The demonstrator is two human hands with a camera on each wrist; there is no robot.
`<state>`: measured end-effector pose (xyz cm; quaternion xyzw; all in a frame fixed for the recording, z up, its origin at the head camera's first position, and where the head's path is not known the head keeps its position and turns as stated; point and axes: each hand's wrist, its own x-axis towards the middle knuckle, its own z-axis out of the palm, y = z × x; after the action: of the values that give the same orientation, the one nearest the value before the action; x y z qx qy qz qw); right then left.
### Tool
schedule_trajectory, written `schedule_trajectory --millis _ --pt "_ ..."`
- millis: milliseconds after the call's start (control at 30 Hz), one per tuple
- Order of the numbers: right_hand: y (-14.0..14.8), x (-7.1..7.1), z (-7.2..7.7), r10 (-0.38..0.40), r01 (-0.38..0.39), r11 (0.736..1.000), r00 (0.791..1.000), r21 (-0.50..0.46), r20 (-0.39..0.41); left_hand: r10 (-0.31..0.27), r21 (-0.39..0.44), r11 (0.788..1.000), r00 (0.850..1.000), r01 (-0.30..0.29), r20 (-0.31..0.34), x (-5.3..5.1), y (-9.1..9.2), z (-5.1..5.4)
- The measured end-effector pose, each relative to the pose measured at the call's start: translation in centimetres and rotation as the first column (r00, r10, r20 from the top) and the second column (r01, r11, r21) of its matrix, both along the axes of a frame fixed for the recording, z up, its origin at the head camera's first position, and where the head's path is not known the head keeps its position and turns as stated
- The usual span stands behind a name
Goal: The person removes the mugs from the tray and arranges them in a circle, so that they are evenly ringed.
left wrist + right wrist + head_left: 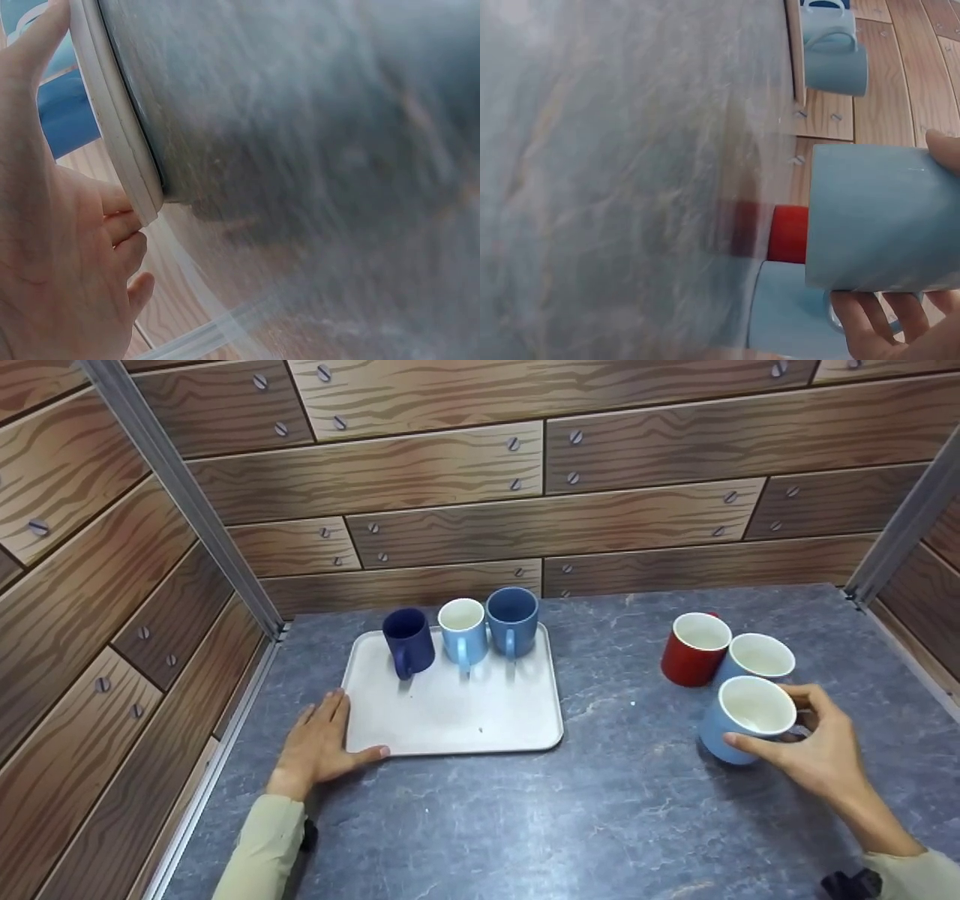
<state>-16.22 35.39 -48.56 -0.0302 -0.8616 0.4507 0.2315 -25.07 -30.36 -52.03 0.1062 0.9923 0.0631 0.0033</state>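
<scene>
My right hand (817, 739) grips a light blue mug (720, 735) with a white inside, thumb on the near side and fingers behind. In the right wrist view this mug (885, 217) is slightly off the tabletop. Just behind it stand another light blue mug (759, 654) and a red mug (686, 660). At the left, my left hand (322, 746) rests at the near left corner of a white tray (450, 720), fingers along its left side and thumb at the front edge. On the tray's back part are a dark blue mug (416, 649), a light blue mug (454, 641) and a medium blue mug (517, 634).
The grey marbled tabletop (510, 825) spreads between the hands. Wood-patterned panels (450, 472) rise behind it and at both sides, with metal posts (180, 487) at the corners.
</scene>
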Motion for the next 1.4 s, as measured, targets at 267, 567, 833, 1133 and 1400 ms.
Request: schedule_trajectory --millis 267,567,833,1133,1400 --pt "1.1 -0.2 -0.7 -0.061 0.062 0.998 0.997 -0.013 0.054 0.004 -0.008 1.0 1.0 -0.004 -0.002 0.1 0.0 -0.1" --pt "1.6 -1.0 -0.9 -0.092 0.09 0.996 0.986 0.021 0.14 0.009 -0.013 1.0 1.0 -0.009 0.009 0.0 0.1 0.1" --pt "1.9 -1.3 -1.3 -0.108 0.103 0.994 0.982 0.042 0.154 -0.001 -0.011 1.0 1.0 0.001 0.003 0.0 0.1 0.1" --pt "2.3 -1.3 -1.7 -0.109 0.105 0.994 0.979 0.034 0.17 0.006 -0.007 1.0 1.0 -0.006 0.013 0.1 0.1 0.0" --pt "2.2 -1.5 -1.7 -0.109 0.105 0.994 0.979 0.036 0.17 0.006 -0.015 1.0 1.0 -0.006 0.025 -0.2 0.0 -0.1"
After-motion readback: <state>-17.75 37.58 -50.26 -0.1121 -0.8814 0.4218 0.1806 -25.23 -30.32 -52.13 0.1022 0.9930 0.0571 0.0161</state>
